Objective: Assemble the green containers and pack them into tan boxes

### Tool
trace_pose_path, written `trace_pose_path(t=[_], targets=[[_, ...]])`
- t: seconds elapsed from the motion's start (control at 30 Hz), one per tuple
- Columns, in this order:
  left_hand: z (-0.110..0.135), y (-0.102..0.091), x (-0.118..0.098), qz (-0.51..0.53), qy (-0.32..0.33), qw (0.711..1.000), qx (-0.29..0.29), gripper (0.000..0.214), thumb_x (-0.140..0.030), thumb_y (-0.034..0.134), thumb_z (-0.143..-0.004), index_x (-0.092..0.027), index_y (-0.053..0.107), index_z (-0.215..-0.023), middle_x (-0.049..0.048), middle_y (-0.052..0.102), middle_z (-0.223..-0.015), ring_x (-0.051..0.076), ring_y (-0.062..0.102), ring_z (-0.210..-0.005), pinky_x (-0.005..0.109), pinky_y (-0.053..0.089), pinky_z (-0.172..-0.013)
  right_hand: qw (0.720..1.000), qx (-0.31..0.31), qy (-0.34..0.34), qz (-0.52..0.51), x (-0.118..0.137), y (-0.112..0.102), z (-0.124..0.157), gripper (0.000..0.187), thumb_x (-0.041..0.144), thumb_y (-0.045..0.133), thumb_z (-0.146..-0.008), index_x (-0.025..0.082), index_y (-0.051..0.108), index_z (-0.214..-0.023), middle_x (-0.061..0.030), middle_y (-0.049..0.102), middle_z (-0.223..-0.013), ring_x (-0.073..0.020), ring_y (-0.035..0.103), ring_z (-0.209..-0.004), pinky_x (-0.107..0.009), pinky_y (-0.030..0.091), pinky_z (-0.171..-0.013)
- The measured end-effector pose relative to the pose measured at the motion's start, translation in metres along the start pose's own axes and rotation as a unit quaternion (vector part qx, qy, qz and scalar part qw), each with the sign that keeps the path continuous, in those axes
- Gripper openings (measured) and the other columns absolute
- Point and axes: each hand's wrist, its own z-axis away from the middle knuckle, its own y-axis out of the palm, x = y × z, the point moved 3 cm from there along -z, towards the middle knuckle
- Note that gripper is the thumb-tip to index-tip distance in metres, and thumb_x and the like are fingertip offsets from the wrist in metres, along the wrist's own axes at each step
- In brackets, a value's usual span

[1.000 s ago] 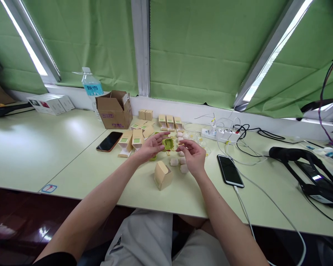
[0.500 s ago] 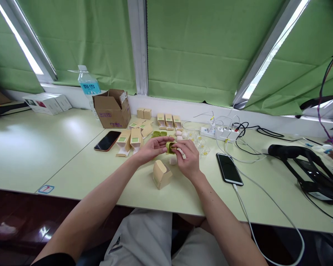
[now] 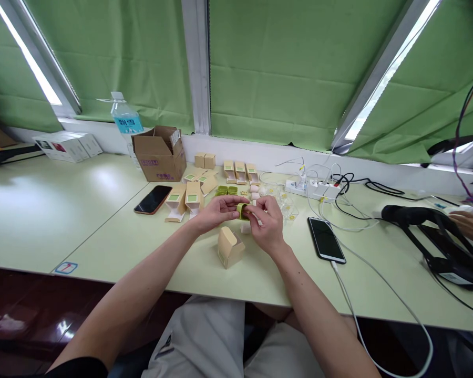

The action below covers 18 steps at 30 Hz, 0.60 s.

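A small olive-green square container (image 3: 242,211) is held over the table between my two hands. My left hand (image 3: 217,214) grips its left side with thumb and fingers. From the right, my right hand (image 3: 267,224) pinches at its open side, with the fingertips partly inside. Whether those fingertips hold something small in there is hidden. Just below stands an open cardboard box (image 3: 230,248). Behind the hands lie more green containers (image 3: 226,190), small pink and white pieces (image 3: 254,196) and clear plastic pieces with yellow marks (image 3: 288,206).
Open small cartons (image 3: 193,197) and a dark phone (image 3: 153,200) lie to the left, before a brown cardboard box (image 3: 160,157) and a water bottle (image 3: 126,121). At right are a charging phone (image 3: 325,239), a power strip (image 3: 312,189), a black headset (image 3: 437,241) and another person's hand (image 3: 471,226).
The green container has turned slightly in my hands, and my right fingers have shifted over its opening. At the far right, the other person's hand has moved further into view.
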Motion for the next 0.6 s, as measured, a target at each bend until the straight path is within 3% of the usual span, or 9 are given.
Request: trace_pose_path(t=[0.33, 0.47, 0.6], targets=[[0.0014, -0.0010, 0.0024, 0.016, -0.031, 0.999, 0.002, 0.055, -0.032, 0.099, -0.079, -0.016, 0.082, -0.129, 0.0157, 0.085, -0.116, 0.027, 0.081, -0.110, 0.035, 0.062, -0.095, 0.999, 0.021, -0.034, -0.009, -0.0026, -0.0001, -0.0019, 0.019, 0.018, 0.071, -0.104, 0.024, 0.082, -0.089, -0.0040, 0.057, -0.082, -0.0203, 0.053, -0.082, -0.035, 0.044, -0.069], [0.0003, -0.0026, 0.0035, 0.038, -0.028, 0.999, -0.006, 0.054, -0.034, 0.100, -0.079, -0.016, 0.084, -0.128, 0.0159, 0.085, -0.117, 0.027, 0.081, -0.110, 0.036, 0.061, -0.098, 0.996, 0.026, -0.015, -0.082, -0.0065, -0.0021, -0.0030, 0.014, 0.020, 0.073, -0.104, 0.027, 0.085, -0.102, -0.0041, 0.068, -0.087, -0.0193, 0.062, -0.082, -0.035, 0.052, -0.071], [0.0011, -0.0068, -0.0012, 0.095, -0.007, 0.995, -0.021, 0.052, -0.035, 0.099, -0.080, -0.017, 0.084, -0.127, 0.0157, 0.085, -0.117, 0.025, 0.081, -0.107, 0.035, 0.059, -0.099, 0.992, 0.003, -0.016, -0.127, -0.0077, -0.0080, -0.0037, 0.026, 0.017, 0.070, -0.105, 0.031, 0.084, -0.122, -0.0056, 0.075, -0.097, -0.0199, 0.071, -0.089, -0.036, 0.059, -0.076]])
